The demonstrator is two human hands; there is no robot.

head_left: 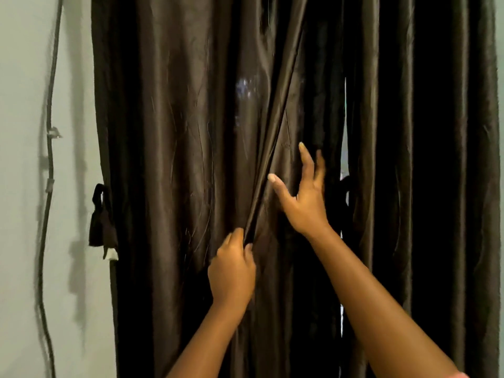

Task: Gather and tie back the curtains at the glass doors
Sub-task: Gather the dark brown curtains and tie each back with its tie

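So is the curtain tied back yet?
Not yet. The curtain hangs spread over the doorway, the tieback dangles unused by the wall, and only the left hand grips one fold.

We see the left hand [231, 271] gripping a fold of the dark brown curtain [191, 132], fabric pulled taut up from the pinch. Above and right of that grip, the right hand [302, 197] spreads its fingers against the cloth. Well left of the grip, a tieback [102, 222] hangs by the wall [21, 77].

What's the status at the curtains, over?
Left hand grips a fold of the left curtain. Right hand open, reaching at the right curtain. Tieback hangs unused by the wall. Nothing in the way.
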